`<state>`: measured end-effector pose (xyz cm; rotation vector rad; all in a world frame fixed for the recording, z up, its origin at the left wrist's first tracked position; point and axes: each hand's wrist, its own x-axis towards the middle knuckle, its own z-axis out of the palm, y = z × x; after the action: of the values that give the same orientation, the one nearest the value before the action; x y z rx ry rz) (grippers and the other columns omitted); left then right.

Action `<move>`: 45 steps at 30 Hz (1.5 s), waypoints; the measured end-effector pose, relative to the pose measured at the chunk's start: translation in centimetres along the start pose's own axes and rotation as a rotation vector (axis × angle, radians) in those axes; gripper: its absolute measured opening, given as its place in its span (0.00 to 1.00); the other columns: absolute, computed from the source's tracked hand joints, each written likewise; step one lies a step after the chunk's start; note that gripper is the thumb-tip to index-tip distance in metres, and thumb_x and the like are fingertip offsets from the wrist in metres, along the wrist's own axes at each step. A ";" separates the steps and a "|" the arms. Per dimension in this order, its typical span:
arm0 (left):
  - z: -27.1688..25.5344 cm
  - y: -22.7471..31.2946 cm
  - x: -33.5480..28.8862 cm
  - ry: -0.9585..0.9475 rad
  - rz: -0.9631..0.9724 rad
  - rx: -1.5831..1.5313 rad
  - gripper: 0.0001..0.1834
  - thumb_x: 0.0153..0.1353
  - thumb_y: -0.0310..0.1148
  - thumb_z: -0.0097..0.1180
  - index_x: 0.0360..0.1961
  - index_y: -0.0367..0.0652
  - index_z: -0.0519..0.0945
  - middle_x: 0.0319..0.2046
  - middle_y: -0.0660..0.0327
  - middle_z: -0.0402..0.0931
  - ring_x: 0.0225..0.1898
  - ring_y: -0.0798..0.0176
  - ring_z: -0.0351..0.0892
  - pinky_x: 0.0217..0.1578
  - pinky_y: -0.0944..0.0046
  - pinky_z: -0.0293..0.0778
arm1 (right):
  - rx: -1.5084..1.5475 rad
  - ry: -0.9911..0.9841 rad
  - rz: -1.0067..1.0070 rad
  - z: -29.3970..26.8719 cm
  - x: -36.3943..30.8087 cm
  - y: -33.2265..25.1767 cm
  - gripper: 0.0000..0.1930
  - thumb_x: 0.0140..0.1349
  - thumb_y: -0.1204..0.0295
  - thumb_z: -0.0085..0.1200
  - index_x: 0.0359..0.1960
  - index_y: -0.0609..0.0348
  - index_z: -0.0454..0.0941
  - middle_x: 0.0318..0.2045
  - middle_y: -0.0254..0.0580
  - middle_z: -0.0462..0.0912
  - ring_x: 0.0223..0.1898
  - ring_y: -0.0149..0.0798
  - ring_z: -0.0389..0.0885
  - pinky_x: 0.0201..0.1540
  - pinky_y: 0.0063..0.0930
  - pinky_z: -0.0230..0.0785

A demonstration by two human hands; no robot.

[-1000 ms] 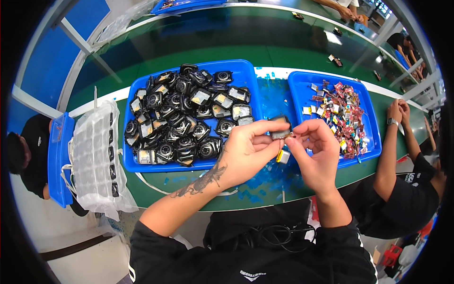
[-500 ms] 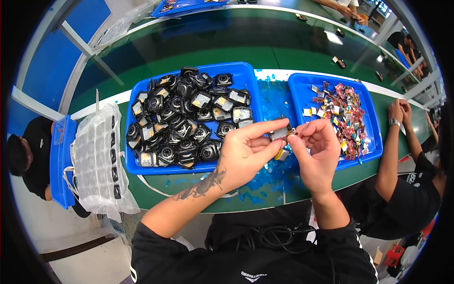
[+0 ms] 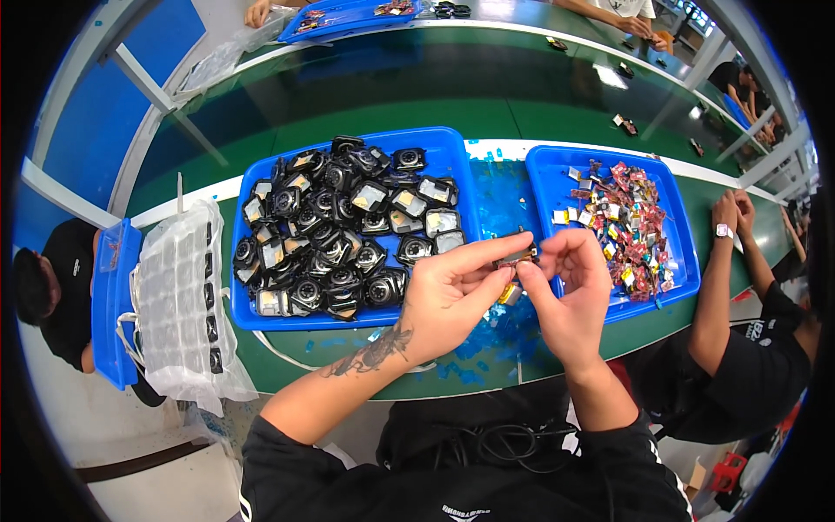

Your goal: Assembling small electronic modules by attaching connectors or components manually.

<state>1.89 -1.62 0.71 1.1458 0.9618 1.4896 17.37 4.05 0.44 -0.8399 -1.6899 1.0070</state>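
Between the two trays, my left hand (image 3: 448, 291) pinches a small dark smartwatch case (image 3: 519, 257), its index finger stretched along the top edge and its thumb below. A reddish circuit piece shows on the case, and a yellow-and-silver part (image 3: 511, 294) hangs under it. Opposite, my right hand (image 3: 574, 304) has its thumb and bent fingers closed at the case's right side; the fingertips partly hide what they grip. To the left, a blue tray (image 3: 348, 324) is heaped with black watch cases. Another blue tray (image 3: 687, 252) holds loose red circuit pieces with silver and yellow parts.
Blue film scraps (image 3: 470, 361) litter the green bench between the trays. Clear plastic blister trays (image 3: 178, 296) are stacked at the left. Beyond runs a green conveyor (image 3: 391, 83) with a few devices on it. A co-worker's forearms (image 3: 722, 270) rest at the right.
My right hand has shifted slightly left and down along the case. The watch case has turned a little in my fingers. The view has tipped slightly, so the trays sit lower in it.
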 end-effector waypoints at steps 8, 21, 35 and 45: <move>-0.1 -0.1 0.2 0.065 -0.041 -0.175 0.23 0.64 0.16 0.47 0.61 0.33 0.69 0.53 0.51 0.74 0.49 0.68 0.78 0.48 0.71 0.76 | 0.009 -0.123 0.080 0.7 1.1 -1.6 0.20 0.56 0.84 0.60 0.50 0.64 0.71 0.37 0.36 0.75 0.37 0.25 0.75 0.34 0.16 0.70; -1.1 0.8 -0.3 0.261 0.192 0.169 0.21 0.63 0.18 0.52 0.58 0.35 0.68 0.54 0.51 0.70 0.44 0.61 0.82 0.39 0.69 0.79 | -0.187 -0.404 0.183 0.1 16.5 2.9 0.20 0.56 0.77 0.61 0.51 0.64 0.70 0.31 0.39 0.83 0.29 0.26 0.78 0.34 0.20 0.71; 0.4 19.6 -4.9 -0.059 0.987 0.429 0.07 0.68 0.35 0.45 0.41 0.45 0.68 0.31 0.58 0.76 0.22 0.55 0.74 0.22 0.64 0.71 | -0.628 -0.267 0.377 -1.9 26.2 14.5 0.30 0.34 0.62 0.79 0.39 0.62 0.81 0.38 0.48 0.83 0.43 0.43 0.81 0.47 0.32 0.72; -4.3 19.7 -4.7 -0.063 1.233 0.459 0.10 0.67 0.34 0.44 0.47 0.42 0.68 0.30 0.59 0.73 0.23 0.57 0.72 0.25 0.63 0.67 | -0.572 -0.313 -0.300 5.0 20.0 5.0 0.08 0.55 0.71 0.60 0.34 0.61 0.83 0.28 0.47 0.83 0.33 0.42 0.83 0.40 0.34 0.76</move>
<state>-6.54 -10.21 17.53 2.3509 0.5179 2.1743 7.02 22.45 2.53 -0.7721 -2.3489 0.4616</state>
